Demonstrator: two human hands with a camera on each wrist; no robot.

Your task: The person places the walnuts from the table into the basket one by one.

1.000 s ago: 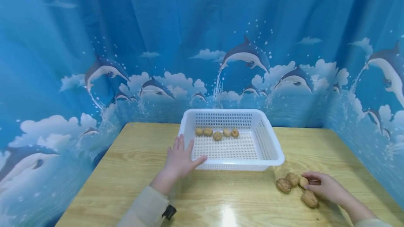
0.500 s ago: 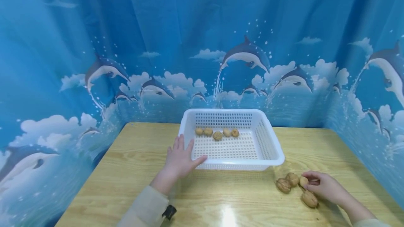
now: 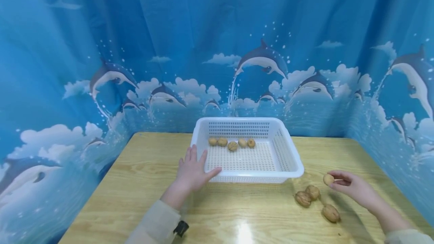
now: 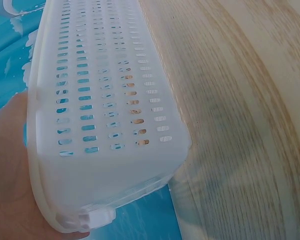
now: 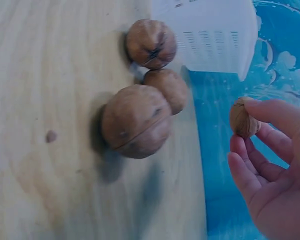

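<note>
My right hand (image 3: pixel 349 188) pinches a walnut (image 3: pixel 327 179) between thumb and fingertips, lifted off the table to the right of the white basket (image 3: pixel 291 159); the right wrist view shows the same walnut (image 5: pixel 242 118) at my fingertips (image 5: pixel 275 112). Three more walnuts lie on the table below it: two touching (image 3: pixel 306 195) and one nearer me (image 3: pixel 330 213). My left hand (image 3: pixel 193 169) rests flat against the basket's front left corner, its palm pressed on the basket wall (image 4: pixel 105 115). Several walnuts (image 3: pixel 232 143) sit in a row at the basket's far side.
The wooden table (image 3: pixel 142 183) is enclosed on three sides by a blue dolphin-print curtain (image 3: pixel 101 67). In the right wrist view, the three loose walnuts (image 5: pixel 140 117) lie near the basket's corner (image 5: pixel 215 35).
My right hand has lifted one walnut from the group on the table and raised it up toward the basket. The left hand has stayed on the basket.
</note>
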